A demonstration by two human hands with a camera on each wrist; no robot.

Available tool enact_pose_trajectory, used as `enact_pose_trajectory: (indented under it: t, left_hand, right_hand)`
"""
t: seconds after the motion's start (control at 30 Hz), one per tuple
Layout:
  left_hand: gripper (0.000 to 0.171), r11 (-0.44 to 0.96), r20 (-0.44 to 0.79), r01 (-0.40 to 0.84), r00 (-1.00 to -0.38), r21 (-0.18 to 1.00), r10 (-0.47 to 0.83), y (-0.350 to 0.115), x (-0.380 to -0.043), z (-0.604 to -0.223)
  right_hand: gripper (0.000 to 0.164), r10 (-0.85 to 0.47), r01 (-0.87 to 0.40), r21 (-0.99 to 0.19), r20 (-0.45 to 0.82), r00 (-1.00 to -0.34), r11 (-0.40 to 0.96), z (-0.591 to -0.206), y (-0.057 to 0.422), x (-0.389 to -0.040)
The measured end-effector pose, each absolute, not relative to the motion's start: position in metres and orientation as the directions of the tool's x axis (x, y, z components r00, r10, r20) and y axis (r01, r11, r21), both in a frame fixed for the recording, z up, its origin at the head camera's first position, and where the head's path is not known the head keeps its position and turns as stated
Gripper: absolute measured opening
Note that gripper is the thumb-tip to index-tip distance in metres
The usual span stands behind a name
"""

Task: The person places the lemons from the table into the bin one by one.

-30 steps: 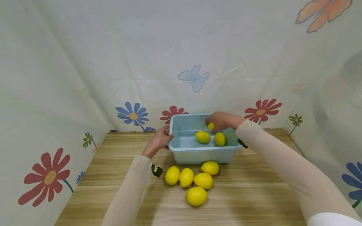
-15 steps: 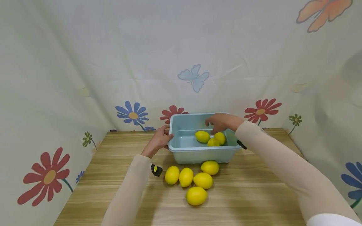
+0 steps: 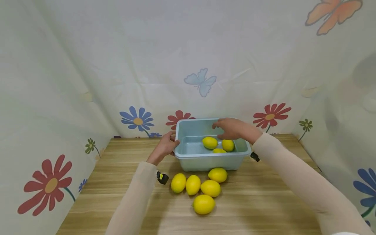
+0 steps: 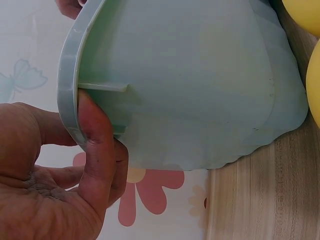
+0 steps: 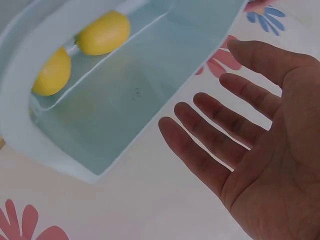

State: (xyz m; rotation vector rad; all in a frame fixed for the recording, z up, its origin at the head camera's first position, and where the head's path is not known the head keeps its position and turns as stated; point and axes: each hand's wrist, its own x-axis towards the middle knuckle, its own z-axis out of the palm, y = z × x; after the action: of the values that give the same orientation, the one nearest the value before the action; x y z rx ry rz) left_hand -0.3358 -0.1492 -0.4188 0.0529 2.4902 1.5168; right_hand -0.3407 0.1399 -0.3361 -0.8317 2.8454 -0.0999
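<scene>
While three lemons (image 3: pixel 210 143) lie inside the pale blue tub (image 3: pixel 211 162), one mostly hidden by its front wall, the left hand (image 3: pixel 166 145) grips the tub's left end, its fingers curled under the rim. The right hand (image 3: pixel 233 129) holds nothing, its fingers loosely spread near the tub's back edge, toward the right end. Five more lemons (image 3: pixel 203 204) sit clustered just in front of the tub on the wood-grained surface (image 3: pixel 258 199). Lemons like these look firm, light and smooth, likely to roll, so thumb and fingers round the fat middle should suit. The tub seems fairly stiff plastic, best taken by its rim. Behind the tub hangs a white sheet (image 3: pixel 147 49) printed with flowers (image 3: pixel 138 121).
</scene>
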Motion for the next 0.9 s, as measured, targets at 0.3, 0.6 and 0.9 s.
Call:
enact_pose_trajectory:
  t: [0.3, 0.6, 0.9]
  left_hand:
    - [0.056, 0.469, -0.16, -0.074, -0.976, 0.88, 0.145, -0.151, -0.339, -0.423]
    - [0.056, 0.464, -0.167, -0.083, -0.975, 0.882, 0.144, -0.149, -0.338, -0.421]
    - [0.056, 0.468, -0.177, -0.089, -0.973, 0.879, 0.148, -0.149, -0.337, -0.42]
  right_hand:
    - [0.04, -0.59, -0.589, -0.13, 0.036, -0.806, 0.797, -0.338, 0.141, -0.324]
    - [0.039, -0.593, -0.607, -0.127, 0.134, -0.794, 0.785, -0.336, 0.141, -0.306]
    - [0.041, -0.609, -0.641, -0.16, 0.21, -0.765, 0.751, -0.34, 0.139, -0.284]
